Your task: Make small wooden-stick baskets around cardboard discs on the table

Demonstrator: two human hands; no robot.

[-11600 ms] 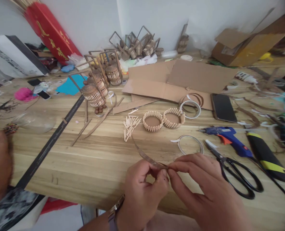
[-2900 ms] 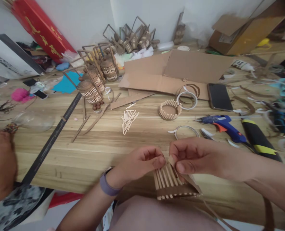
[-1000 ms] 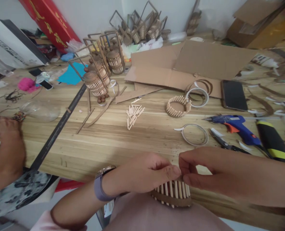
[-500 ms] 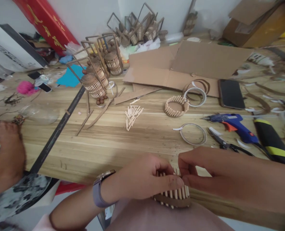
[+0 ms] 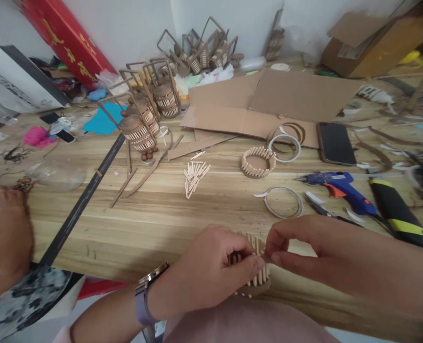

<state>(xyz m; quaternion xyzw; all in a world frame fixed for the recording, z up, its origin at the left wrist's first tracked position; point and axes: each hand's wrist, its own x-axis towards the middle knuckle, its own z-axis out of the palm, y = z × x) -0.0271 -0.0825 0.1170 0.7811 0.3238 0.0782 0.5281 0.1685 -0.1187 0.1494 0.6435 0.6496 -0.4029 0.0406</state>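
My left hand [image 5: 211,269] and my right hand [image 5: 297,245] meet at the near edge of the wooden table [image 5: 154,209]. Both are closed on a small round stick basket [image 5: 256,274], made of short pale sticks around a brown cardboard band. The left hand's fingers wrap over the basket's left side and hide much of it. My right thumb and forefinger pinch its top right rim. A second stick basket [image 5: 257,162] lies on the table farther back, and a loose heap of short sticks [image 5: 195,172] lies to its left.
A blue glue gun [image 5: 340,186], scissors [image 5: 322,207], a tape ring [image 5: 283,201] and a black phone [image 5: 336,143] lie at the right. Flat cardboard [image 5: 268,102] and finished stick lanterns [image 5: 140,126] stand at the back. Another person's arm [image 5: 4,238] rests at the left edge.
The basket has turned in my hands and sits more under my left hand. Earlier I held a thin brown strip; one basket has left the table.
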